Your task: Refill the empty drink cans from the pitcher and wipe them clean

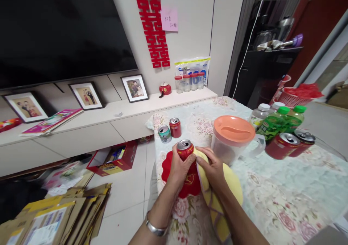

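Observation:
My left hand is wrapped round a red drink can, whose silver top faces up. In my right hand I grip a yellow cloth, and its upper edge is pressed against the can's side. Part of the cloth hangs below my fingers. Under my hands lies a red scalloped mat with a gold heart outline. A yellow round piece shows behind my right forearm; whether it belongs to the cloth I cannot tell. Beyond the mat stand a smaller red can and a short teal can.
A clear pitcher with an orange lid stands right of my hands. Farther right are green-capped bottles and large red cans on the flowered tablecloth. Glass jars line the shelf. Flattened cardboard lies on the floor.

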A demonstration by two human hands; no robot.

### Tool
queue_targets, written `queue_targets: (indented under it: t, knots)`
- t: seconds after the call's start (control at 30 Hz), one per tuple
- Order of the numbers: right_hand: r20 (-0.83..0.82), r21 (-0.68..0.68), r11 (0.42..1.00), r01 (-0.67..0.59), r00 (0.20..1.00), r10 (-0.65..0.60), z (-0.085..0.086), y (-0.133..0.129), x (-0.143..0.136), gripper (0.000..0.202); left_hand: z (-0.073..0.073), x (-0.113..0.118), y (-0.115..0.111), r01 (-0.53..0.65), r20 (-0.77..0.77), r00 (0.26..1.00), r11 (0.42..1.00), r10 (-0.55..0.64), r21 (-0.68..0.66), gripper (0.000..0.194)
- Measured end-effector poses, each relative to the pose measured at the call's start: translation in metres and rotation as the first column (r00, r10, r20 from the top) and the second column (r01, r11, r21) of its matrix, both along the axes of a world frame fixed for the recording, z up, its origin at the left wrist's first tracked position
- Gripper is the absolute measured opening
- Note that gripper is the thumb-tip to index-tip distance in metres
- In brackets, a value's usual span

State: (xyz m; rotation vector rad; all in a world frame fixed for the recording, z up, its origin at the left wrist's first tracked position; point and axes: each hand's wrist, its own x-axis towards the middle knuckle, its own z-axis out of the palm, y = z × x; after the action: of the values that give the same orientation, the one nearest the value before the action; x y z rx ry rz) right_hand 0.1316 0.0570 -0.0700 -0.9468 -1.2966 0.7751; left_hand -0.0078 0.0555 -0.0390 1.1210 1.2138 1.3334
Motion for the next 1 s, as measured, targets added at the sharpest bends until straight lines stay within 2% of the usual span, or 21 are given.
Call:
queue_targets:
  t: [0.2, 0.47, 0.67, 0.87, 1.0]
  knots:
    - [-0.016, 0.021, 0.999, 0.036, 0.999, -0.036, 0.003, -0.007, -0.002, 0.026, -0.008, -0.003, -0.007, 0.064, -0.112, 0.992, 0.997, -0.06, 0.037, 0.068]
    - [-0.024, -0.066, 0.996, 0.055, 0.998, -0.057, -0.002, 0.001, 0.001, 0.034, -0.002, -0.003, -0.016, 0.149, -0.026, 0.989, 0.988, -0.148, 0.04, 0.073]
    - [0.019, -0.131, 0.991, 0.038, 0.999, -0.036, -0.005, 0.005, 0.0, 0.044, 0.008, 0.003, -0.014, 0.109, -0.011, 0.994, 0.993, -0.109, 0.052, 0.069]
    - [0.115, -0.098, 0.989, 0.106, 0.989, -0.095, -0.002, 0.003, -0.002, 0.041, 0.023, 0.01, -0.003, 0.059, 0.111, 0.992, 0.996, -0.066, 0.066, 0.068]
    - [0.171, -0.071, 0.988, 0.136, 0.978, -0.122, -0.002, 0.002, -0.003, 0.038, 0.026, 0.012, 0.007, 0.01, 0.136, 0.99, 0.996, -0.023, 0.093, 0.065]
